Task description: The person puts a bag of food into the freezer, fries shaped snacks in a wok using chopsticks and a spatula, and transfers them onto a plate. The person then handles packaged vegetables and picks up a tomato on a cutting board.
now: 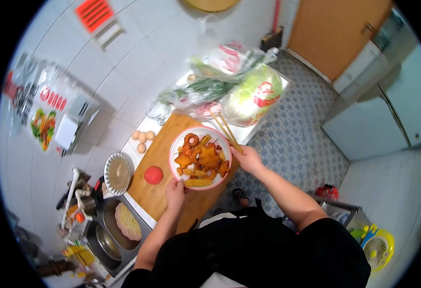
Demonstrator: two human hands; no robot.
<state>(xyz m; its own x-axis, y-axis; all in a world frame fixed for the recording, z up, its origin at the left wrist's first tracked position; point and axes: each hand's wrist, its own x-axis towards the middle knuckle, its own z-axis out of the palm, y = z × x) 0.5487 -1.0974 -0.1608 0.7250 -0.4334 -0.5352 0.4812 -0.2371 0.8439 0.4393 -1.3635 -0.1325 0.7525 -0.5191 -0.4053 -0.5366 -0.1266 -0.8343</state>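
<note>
A white plate with a pink rim (172, 156) is held over the wooden cutting board (160, 144). Golden-brown fried pieces (208, 156), some star-shaped and some ring-shaped, lie on it. My left hand (175, 193) grips the near left edge of the plate, thumb on the rim. At the right edge, my right hand (247, 159) is closed around a pair of wooden chopsticks (226, 127) pointing up and away; its fingers are partly hidden beside the plate. A red tomato (153, 175) sits on the board, left of the plate.
Several eggs (142, 137) and a fluted bowl (118, 173) stand along the wall. Bagged cabbage (256, 93) and leafy greens (203, 89) cover the counter's far end. The sink (117, 223) at left holds a pink basin (128, 222). A yellow fan (378, 249) is at right.
</note>
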